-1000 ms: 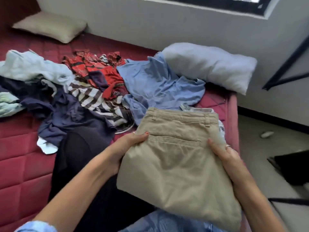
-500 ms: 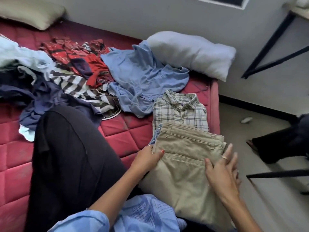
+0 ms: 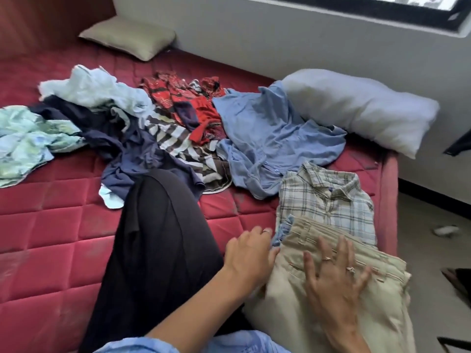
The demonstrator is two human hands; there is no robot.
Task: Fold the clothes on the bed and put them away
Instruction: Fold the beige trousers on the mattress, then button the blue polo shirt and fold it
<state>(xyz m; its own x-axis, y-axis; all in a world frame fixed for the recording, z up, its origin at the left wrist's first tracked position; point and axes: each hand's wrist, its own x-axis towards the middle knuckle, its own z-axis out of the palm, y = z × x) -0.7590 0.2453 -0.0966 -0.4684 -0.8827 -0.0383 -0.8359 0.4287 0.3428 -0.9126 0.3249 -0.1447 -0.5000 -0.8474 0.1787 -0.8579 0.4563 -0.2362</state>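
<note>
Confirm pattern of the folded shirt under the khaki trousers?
Plaid shirt: cream with blue-grey checks; head view.

Soft daylight from the window (image 3: pixel 382 3); slight motion blur, edges bowed.

The bed (image 3: pixel 63 238) is covered in quilted crimson cloth with a soft, slightly velvety sheen, scuffed pale in places. The folded khaki trousers (image 3: pixel 331 314) are matt woven twill. The plaid shirt (image 3: pixel 328 200) beyond them is thin, crinkled cotton. The blue shirt (image 3: pixel 275 138) looks smooth and soft. The far-right pillow (image 3: pixel 362 110) is plain matt cloth. The wall (image 3: pixel 280 42) is smooth and painted.
</note>
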